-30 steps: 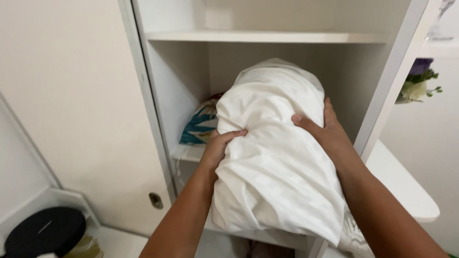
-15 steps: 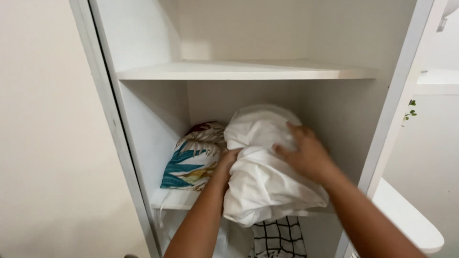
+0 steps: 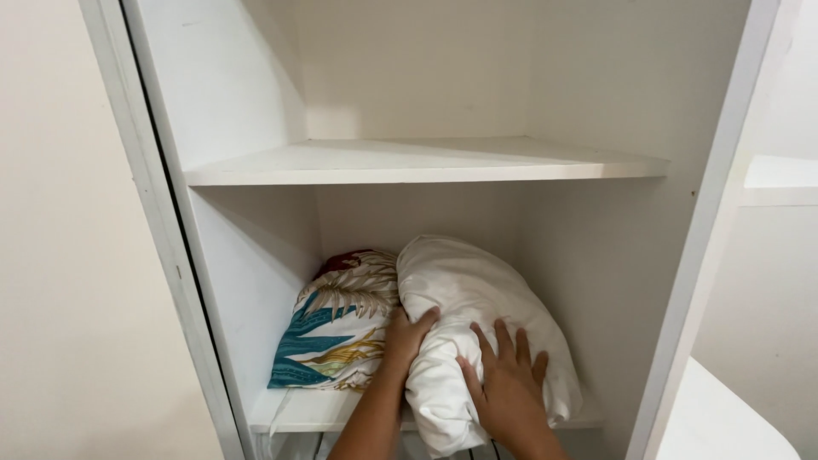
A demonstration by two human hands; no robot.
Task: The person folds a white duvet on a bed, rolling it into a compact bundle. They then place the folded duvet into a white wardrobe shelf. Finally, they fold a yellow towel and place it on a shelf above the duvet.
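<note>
A white pillow lies on the lower shelf of a white cabinet, beside a leaf-patterned teal and cream pillow on its left. My left hand presses into the white pillow's left side, between the two pillows, fingers curled against the cloth. My right hand lies flat with fingers spread on the pillow's front. Part of the white pillow hangs over the shelf's front edge.
The upper shelf holds nothing that I can see. The cabinet's left frame and right side panel bound the opening. A pale wall lies to the left and a white surface at the lower right.
The white pillow has gone deeper into the lower shelf and now rests there. My right hand has slid from its top to its front and flattened out. The view has tilted upward.
</note>
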